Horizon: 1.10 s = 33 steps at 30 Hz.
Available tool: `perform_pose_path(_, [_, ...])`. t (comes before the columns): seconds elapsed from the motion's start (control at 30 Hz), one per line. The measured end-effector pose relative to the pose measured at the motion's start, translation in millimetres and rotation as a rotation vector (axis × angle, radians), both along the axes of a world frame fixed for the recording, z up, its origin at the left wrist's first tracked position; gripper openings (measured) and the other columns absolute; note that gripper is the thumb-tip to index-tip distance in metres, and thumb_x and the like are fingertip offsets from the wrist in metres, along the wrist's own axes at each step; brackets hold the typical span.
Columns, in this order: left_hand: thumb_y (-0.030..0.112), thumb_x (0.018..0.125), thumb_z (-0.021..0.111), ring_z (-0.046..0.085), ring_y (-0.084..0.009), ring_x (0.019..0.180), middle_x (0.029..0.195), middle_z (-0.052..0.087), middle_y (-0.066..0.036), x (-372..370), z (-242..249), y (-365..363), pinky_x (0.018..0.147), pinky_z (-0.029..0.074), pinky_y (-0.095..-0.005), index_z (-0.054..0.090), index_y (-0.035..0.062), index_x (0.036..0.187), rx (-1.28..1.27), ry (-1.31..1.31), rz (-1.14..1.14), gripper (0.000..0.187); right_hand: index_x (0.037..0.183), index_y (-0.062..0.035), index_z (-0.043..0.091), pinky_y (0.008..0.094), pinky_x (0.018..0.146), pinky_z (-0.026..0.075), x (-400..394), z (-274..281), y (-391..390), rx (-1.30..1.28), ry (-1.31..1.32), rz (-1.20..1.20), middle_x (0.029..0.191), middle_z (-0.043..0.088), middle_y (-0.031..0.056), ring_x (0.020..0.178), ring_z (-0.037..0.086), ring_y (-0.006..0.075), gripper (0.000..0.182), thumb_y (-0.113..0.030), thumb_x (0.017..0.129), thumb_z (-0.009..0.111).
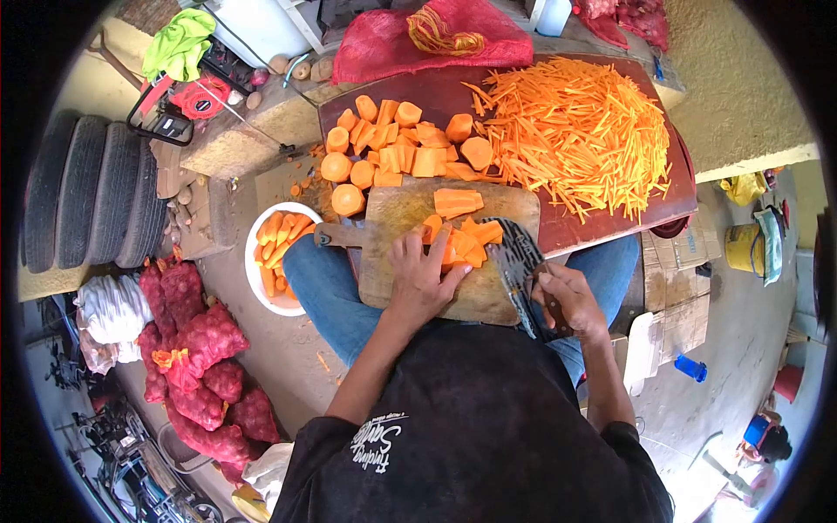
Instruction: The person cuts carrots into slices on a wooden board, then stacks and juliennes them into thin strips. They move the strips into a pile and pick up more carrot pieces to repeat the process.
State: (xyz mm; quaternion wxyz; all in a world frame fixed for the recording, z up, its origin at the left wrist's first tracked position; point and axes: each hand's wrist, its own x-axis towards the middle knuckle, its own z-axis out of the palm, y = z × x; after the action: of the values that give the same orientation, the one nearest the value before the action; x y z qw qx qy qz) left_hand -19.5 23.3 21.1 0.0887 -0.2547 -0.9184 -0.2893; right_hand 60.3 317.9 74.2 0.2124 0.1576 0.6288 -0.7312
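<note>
At the far left, tires [91,196] lie stacked, with red mesh sacks [205,375] on the floor below them. Next comes a white bowl [261,288] of peeled carrots on the floor beside the person's knee. A wooden cutting board [401,279] rests across the lap, its handle pointing left. The left hand [423,275] presses down on a small stack of carrot slices [466,244] near the middle of the board, fingers [432,240] spread and curled over them. Just right of the stack, the right hand [567,301] has its fingers wrapped tight around the handle of a broad knife [514,261], the blade standing beside the slices. Beyond the board, on the dark red desk [610,222], carrot chunks [392,144] are heaped at left and a big pile of thin carrot sticks [580,131] spreads at right.
</note>
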Motion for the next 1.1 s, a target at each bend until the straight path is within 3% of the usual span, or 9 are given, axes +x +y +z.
perform_pose_path(0.27, [0.049, 0.105, 0.072, 0.049, -0.0454, 0.129, 0.143, 0.05, -0.026, 1.8, 1.6, 0.9, 0.11, 0.036, -0.0596, 0.05, 0.0054, 0.167, -0.233, 0.005, -0.059, 0.079, 0.128, -0.0015, 0.067, 0.0247, 0.049, 0.045, -42.5, -9.9, -22.4, 0.001, -0.058, 0.244, 0.084, 0.061, 0.0021, 0.054, 0.059, 0.0097, 0.039, -0.039, 0.117, 0.059])
perform_pose_path(0.47, [0.047, 0.109, 0.066, 0.047, -0.0489, 0.138, 0.148, 0.049, -0.029, 0.5, -6.7, 0.8, 0.115, 0.036, -0.0615, 0.044, 0.0026, 0.17, -0.158, 0.046, -0.018, 0.078, 0.124, 0.0008, 0.065, 0.028, 0.043, 0.045, -58.0, -14.4, -45.1, -0.176, -0.122, 0.203, 0.081, 0.061, 0.0043, 0.047, 0.055, 0.012, 0.038, -0.036, 0.118, 0.058])
perform_pose_path(0.63, [0.043, 0.109, 0.066, 0.051, -0.0479, 0.129, 0.144, 0.05, -0.029, -14.3, -7.7, -3.7, 0.11, 0.04, -0.0604, 0.043, -0.0001, 0.169, -0.048, -0.066, 0.016, 0.077, 0.121, 0.0037, 0.064, 0.0281, 0.04, 0.041, -67.5, -18.0, -55.0, -0.297, -0.053, 0.156, 0.079, 0.064, 0.0067, 0.045, 0.054, 0.0131, 0.042, -0.038, 0.118, 0.058])
perform_pose_path(0.73, [0.041, 0.11, 0.065, 0.052, -0.0459, 0.124, 0.139, 0.052, -0.027, -54.6, 2.8, -8.8, 0.107, 0.04, -0.059, 0.042, -0.0017, 0.169, -0.07, -0.014, 0.009, 0.077, 0.119, 0.0015, 0.064, 0.0282, 0.039, 0.039, -96.8, -11.4, -66.4, -0.225, -0.028, 0.119, 0.077, 0.064, 0.0058, 0.044, 0.053, 0.0122, 0.041, -0.039, 0.118, 0.058])
perform_pose_path(0.9, [0.034, 0.11, 0.065, 0.05, -0.0421, 0.125, 0.135, 0.054, -0.022, -132.5, 7.8, -4.5, 0.106, 0.037, -0.0567, 0.047, -0.0005, 0.166, -0.196, 0.176, 0.092, 0.068, 0.094, -0.0067, 0.059, 0.0275, 0.043, 0.041, -143.6, 29.6, -77.3, 0.15, 0.24, 0.114, 0.065, 0.055, -0.0012, 0.047, 0.053, 0.0078, 0.034, -0.031, 0.118, 0.057])
perform_pose_path(1.0, [0.027, 0.111, 0.064, 0.047, -0.0425, 0.132, 0.143, 0.052, -0.022, -152.6, 11.5, -5.8, 0.111, 0.035, -0.0568, 0.045, 0.0023, 0.168, -0.222, 0.088, 0.135, 0.064, 0.092, -0.0067, 0.057, 0.0278, 0.045, 0.042, -154.3, 38.3, -65.8, 0.28, 0.35, 0.111, 0.066, 0.053, -0.0025, 0.048, 0.054, 0.0076, 0.034, -0.028, 0.118, 0.059])
perform_pose_path(1.1, [0.022, 0.107, 0.07, 0.051, -0.0388, 0.128, 0.136, 0.058, -0.017, -152.4, 6.8, -9.1, 0.11, 0.036, -0.0542, 0.06, 0.0053, 0.156, -0.081, 0.245, 0.138, 0.052, 0.096, -0.0011, 0.061, 0.0321, 0.049, 0.044, -149.6, 47.2, -56.8, 0.361, 0.392, 0.087, 0.068, 0.056, -0.0001, 0.051, 0.056, 0.0105, 0.032, -0.026, 0.116, 0.061])
